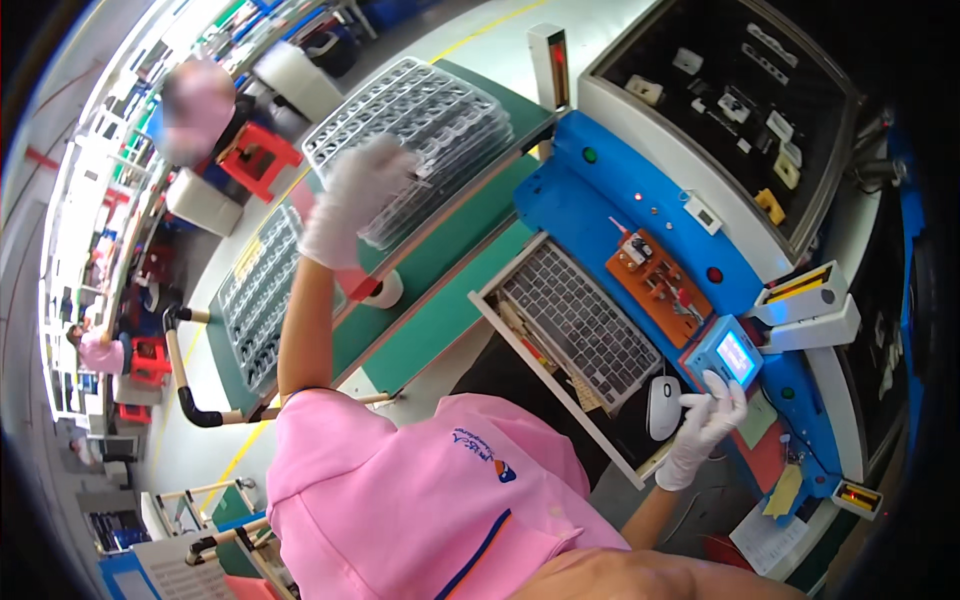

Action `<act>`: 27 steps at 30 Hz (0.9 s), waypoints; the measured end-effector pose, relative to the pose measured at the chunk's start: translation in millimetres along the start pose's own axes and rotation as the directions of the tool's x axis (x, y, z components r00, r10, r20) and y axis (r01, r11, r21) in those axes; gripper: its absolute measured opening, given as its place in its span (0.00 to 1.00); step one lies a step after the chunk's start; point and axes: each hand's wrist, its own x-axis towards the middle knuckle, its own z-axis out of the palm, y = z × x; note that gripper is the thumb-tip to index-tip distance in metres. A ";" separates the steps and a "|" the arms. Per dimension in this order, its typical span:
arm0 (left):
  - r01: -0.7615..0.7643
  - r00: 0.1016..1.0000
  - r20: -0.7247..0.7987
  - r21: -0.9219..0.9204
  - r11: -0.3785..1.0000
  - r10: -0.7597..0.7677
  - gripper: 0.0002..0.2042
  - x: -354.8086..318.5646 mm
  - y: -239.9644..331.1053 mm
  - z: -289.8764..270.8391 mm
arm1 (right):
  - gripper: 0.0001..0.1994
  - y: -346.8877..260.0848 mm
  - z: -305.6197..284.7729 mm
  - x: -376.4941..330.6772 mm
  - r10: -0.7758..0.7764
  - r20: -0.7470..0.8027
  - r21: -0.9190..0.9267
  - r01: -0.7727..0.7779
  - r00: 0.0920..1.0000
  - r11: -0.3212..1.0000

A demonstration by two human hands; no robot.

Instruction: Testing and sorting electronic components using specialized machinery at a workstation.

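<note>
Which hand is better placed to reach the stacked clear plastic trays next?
Probably left: the left hand is at the stacked clear plastic trays, while the right hand is near the blue screen box.

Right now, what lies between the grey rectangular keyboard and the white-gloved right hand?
In the head view, a smooth white oval computer mouse lies between the keyboard and the right hand.

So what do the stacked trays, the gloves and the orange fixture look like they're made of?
Stacked trays: probably thin clear plastic, glossy, going by the see-through look, moulded pockets and bright glints.
Gloves: seemingly thin white fabric, matt, with soft wrinkles.
Orange fixture: perhaps anodised or painted metal, smooth, as it looks rigid and evenly coloured; hard plastic is possible too.
</note>
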 end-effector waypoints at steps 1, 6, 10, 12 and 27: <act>0.104 0.989 -0.110 0.034 0.994 -0.100 0.11 3.2 -18.9 -20.8 | 0.24 2.1 7.1 -3.0 0.052 0.035 -0.095 -0.049 0.998 0.994; 0.154 0.938 -0.345 0.326 0.933 -0.034 0.12 23.6 -103.7 -59.3 | 0.25 1.8 24.1 -7.1 0.091 0.140 -0.078 -0.081 0.986 0.994; 0.012 0.893 -0.410 0.432 0.902 0.185 0.13 42.1 -137.5 -63.1 | 0.26 1.1 15.1 -14.0 0.121 0.141 -0.121 -0.104 0.983 0.987; 0.041 0.898 -0.413 0.425 0.904 0.153 0.14 52.1 -142.9 -60.0 | 0.26 3.3 11.7 -20.7 0.115 0.137 -0.205 -0.086 0.984 0.975; 0.028 0.889 -0.433 0.380 0.925 0.151 0.16 57.5 -135.1 -41.8 | 0.25 -7.6 39.3 -27.0 0.133 0.220 -0.222 -0.083 0.966 0.972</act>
